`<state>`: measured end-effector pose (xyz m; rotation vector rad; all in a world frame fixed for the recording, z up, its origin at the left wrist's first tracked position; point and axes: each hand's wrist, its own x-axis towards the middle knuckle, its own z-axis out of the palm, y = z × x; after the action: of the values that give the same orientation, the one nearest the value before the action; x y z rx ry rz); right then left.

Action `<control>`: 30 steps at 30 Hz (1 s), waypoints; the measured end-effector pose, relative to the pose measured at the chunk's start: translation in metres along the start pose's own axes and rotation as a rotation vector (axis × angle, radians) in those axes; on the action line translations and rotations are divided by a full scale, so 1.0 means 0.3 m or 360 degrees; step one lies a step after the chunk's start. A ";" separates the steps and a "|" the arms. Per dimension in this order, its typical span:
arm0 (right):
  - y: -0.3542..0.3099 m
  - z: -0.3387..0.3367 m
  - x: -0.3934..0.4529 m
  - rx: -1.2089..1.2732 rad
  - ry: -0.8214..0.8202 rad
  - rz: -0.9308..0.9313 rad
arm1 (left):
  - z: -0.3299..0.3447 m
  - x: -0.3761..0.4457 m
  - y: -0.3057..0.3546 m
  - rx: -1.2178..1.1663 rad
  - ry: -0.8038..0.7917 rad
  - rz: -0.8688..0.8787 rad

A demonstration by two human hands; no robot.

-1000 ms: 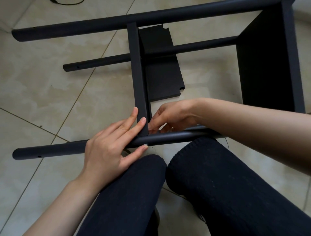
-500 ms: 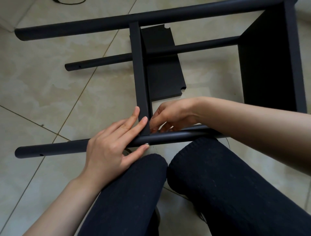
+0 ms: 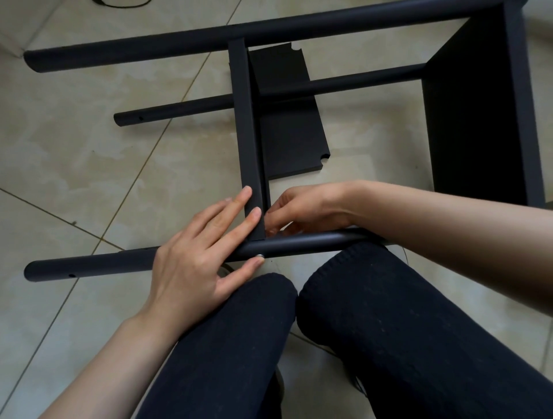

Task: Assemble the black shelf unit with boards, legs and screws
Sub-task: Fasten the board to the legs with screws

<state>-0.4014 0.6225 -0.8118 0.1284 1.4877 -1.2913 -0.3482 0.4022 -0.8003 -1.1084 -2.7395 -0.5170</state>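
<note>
The black shelf unit lies on its side on the tiled floor. Its near leg [image 3: 302, 243] runs across just above my knees. The middle board [image 3: 246, 119] stands on edge and meets that leg. My left hand [image 3: 197, 254] lies over the joint, with fingers flat on the board's edge and the thumb tip at a silver screw head [image 3: 260, 256] in the leg. My right hand [image 3: 305, 209] is curled against the board's right face just above the leg, its fingertips hidden. An end board [image 3: 475, 119] closes the frame on the right.
A loose black board [image 3: 291, 140] lies flat on the floor inside the frame, under the lower far leg [image 3: 179, 110]. The upper far leg [image 3: 149, 49] spans the top. My knees [image 3: 299, 314] sit right below the near leg. A dark cable [image 3: 119, 3] shows at the top edge.
Both hands stay at the same joint. The view has shifted very slightly; nothing was picked up or let go.
</note>
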 end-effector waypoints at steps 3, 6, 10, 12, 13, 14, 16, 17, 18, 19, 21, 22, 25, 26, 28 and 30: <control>-0.007 0.004 0.006 -0.0026 0.0021 0.0002 | -0.001 0.000 0.001 -0.0024 0.0004 -0.0003; -0.011 -0.003 -0.004 0.0092 -0.0062 -0.0030 | 0.001 0.000 0.001 -0.0032 0.0007 -0.0003; -0.011 -0.013 -0.012 0.0064 -0.0068 -0.0026 | 0.004 0.002 -0.002 -0.0041 0.0016 -0.0003; -0.011 -0.011 -0.010 0.0091 -0.0058 0.0005 | 0.005 0.001 -0.002 -0.0044 0.0010 -0.0002; -0.013 -0.011 -0.009 0.0101 -0.0058 0.0020 | 0.005 0.001 -0.002 -0.0047 0.0008 -0.0002; -0.014 -0.010 -0.008 0.0107 -0.0057 0.0031 | 0.005 0.001 -0.003 -0.0052 0.0006 -0.0003; -0.016 -0.009 -0.005 0.0130 -0.0046 0.0047 | 0.004 0.003 -0.004 -0.0058 0.0001 -0.0007; -0.018 -0.008 -0.005 0.0138 -0.0034 0.0054 | 0.004 0.004 -0.004 -0.0058 0.0001 -0.0009; -0.020 -0.007 -0.005 0.0132 -0.0016 0.0058 | 0.004 0.005 -0.004 -0.0060 0.0002 -0.0012; -0.023 -0.005 -0.006 0.0118 0.0009 0.0057 | 0.004 0.006 -0.003 -0.0063 0.0003 -0.0012; -0.027 -0.006 -0.009 0.0068 0.0056 0.0044 | 0.003 0.006 -0.002 -0.0082 0.0000 -0.0017; -0.029 -0.003 -0.013 0.0025 0.0067 0.0039 | 0.002 0.008 -0.001 -0.0103 -0.0002 -0.0031; -0.032 0.013 -0.028 -0.0103 0.0141 0.0016 | -0.007 0.011 0.006 -0.0169 -0.0019 -0.0095; -0.033 0.021 -0.035 -0.0155 0.0188 0.0004 | -0.012 0.012 0.008 -0.0190 -0.0036 -0.0115; -0.040 0.029 -0.058 -0.0299 0.0294 -0.0042 | -0.024 0.021 0.011 -0.0240 -0.0072 -0.0161; -0.053 0.025 -0.096 -0.0507 0.0371 -0.0108 | -0.039 0.036 0.016 -0.0284 -0.0106 -0.0222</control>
<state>-0.3962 0.6258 -0.7786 0.0199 1.8930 -1.1035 -0.3527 0.4081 -0.7855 -0.9913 -2.8902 -0.7708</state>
